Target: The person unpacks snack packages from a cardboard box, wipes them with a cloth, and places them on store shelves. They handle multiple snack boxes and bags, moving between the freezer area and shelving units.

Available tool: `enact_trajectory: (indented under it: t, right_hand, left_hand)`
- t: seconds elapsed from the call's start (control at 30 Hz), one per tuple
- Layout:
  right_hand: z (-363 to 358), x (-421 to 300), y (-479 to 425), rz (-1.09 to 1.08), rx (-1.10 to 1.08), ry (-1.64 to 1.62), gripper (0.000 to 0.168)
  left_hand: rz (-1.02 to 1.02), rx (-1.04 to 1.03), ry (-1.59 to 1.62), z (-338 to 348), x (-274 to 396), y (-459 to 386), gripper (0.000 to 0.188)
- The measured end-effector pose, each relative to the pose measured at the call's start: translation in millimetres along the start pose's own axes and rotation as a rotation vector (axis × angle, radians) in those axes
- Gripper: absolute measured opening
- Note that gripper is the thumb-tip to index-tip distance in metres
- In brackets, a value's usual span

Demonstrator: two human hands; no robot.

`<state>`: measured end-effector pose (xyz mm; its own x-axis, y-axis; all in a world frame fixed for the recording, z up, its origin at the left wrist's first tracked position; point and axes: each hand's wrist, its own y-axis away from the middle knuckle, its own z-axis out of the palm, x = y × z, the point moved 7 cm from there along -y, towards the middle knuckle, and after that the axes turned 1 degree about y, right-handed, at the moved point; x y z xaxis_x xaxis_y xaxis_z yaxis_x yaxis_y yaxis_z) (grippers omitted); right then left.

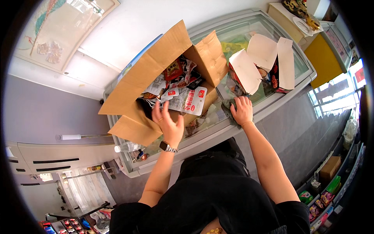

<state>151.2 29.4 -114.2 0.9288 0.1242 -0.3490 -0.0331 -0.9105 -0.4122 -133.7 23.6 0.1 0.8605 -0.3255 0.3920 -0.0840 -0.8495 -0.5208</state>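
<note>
A large cardboard box [146,70] with raised flaps stands on the glass top of a chest freezer [201,131]. Inside lie several packaged foods, among them a red packet [173,69] and a white packet with red print [191,101]. My left hand [169,122], with a watch at its wrist, hovers at the box's near side, fingers apart, holding nothing visible. My right hand [242,109] rests on a dark grey-green cloth [230,109] at the freezer's near edge, fingers closed over part of it. Just beyond it is a smaller opened carton [245,71] with white flaps.
A clear plastic bottle [128,146] lies at the freezer's left end. A cabinet bearing a plate [303,26] and an ornament [298,10] adjoins the far right. Shelves of packaged goods [324,199] stand at lower right, with grey floor between them and the freezer.
</note>
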Motion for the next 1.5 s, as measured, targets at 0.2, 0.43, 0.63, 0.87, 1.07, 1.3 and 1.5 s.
enact_trajectory:
  t: [0.2,0.43,0.63,0.87,1.07,1.3,1.5]
  right_hand:
    - [0.8,-2.0,-0.7,-0.016,0.015,0.007,0.03]
    - [3.5,-3.5,3.6,-0.017,0.022,0.015,0.029]
    - [5.3,-4.3,3.2,-0.018,0.011,0.001,0.029]
    - [0.7,-3.5,2.0,0.015,-0.016,0.019,0.03]
    - [1.9,-9.1,5.9,-0.013,0.025,0.029,0.028]
    - [4.4,5.5,12.9,0.004,0.005,0.04,0.027]
    - [6.9,10.4,12.4,0.006,0.017,0.016,0.026]
  left_hand:
    - [-0.265,0.128,0.079,6.0,-56.6,19.7,0.088]
    - [-0.322,-0.035,-0.164,25.0,-78.2,0.5,0.084]
    - [-0.272,0.025,-0.236,36.6,-85.1,0.6,0.074]
    - [-0.001,0.17,-0.01,38.6,-27.7,-30.0,0.058]
    - [0.192,0.054,0.076,64.4,-4.7,-48.9,0.054]
    - [0.364,-0.013,-0.013,95.9,6.4,-58.0,0.044]
    - [0.657,-0.272,-0.016,100.4,27.9,-58.4,0.038]
